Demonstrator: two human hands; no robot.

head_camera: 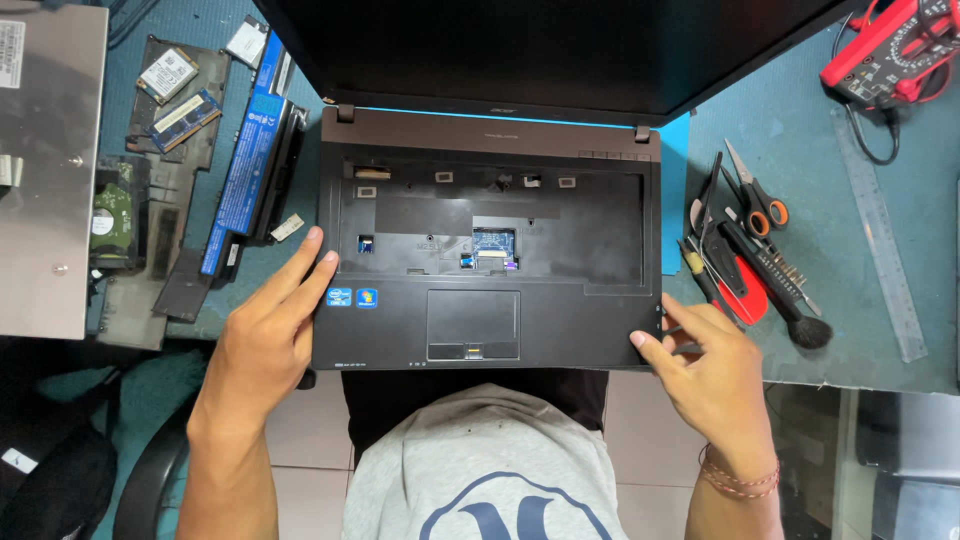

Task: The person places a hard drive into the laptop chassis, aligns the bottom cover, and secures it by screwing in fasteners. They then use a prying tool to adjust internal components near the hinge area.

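An open black laptop (560, 320) lies on the teal mat with its keyboard removed, so the bare tray and a small circuit patch (492, 240) show. My left hand (265, 335) rests flat against the laptop's left front edge, fingers straight and touching the palm rest near two small stickers. My right hand (705, 365) grips the right front corner with its fingertips, thumb on top. The touchpad (473, 323) sits between the hands. The dark screen (540, 50) leans back at the top.
A long laptop battery (245, 165), memory modules (185, 120), a hard drive (115, 215) and a silver panel (50, 170) lie at left. Scissors (755, 195), screwdrivers, a brush (790, 315), a clear ruler (880, 240) and a red multimeter (890, 50) lie at right.
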